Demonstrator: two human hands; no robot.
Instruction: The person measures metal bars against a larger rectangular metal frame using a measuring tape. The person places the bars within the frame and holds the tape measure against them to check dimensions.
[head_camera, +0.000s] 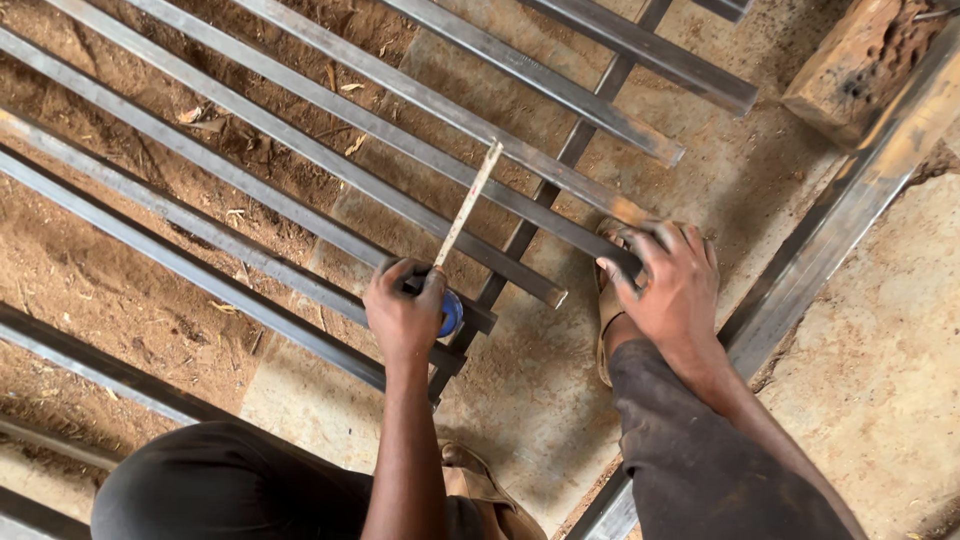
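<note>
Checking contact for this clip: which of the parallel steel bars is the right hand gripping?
The right hand grips the end of the bar that the tape blade crosses; neighbouring bars lie untouched by it.

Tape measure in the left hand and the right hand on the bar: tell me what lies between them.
In the head view, between the tape measure and the right hand lie two flat steel bars' ends and a dark crossbar over bare concrete floor.

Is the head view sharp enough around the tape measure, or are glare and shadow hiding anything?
Head view: sharp and evenly lit around the tape measure and left hand; the tape's markings are too small to read. The metal bars show a mild sheen, brightest on the angle iron at right. The right hand casts only soft shadow. Slight wide-angle bending at the edges.
</note>
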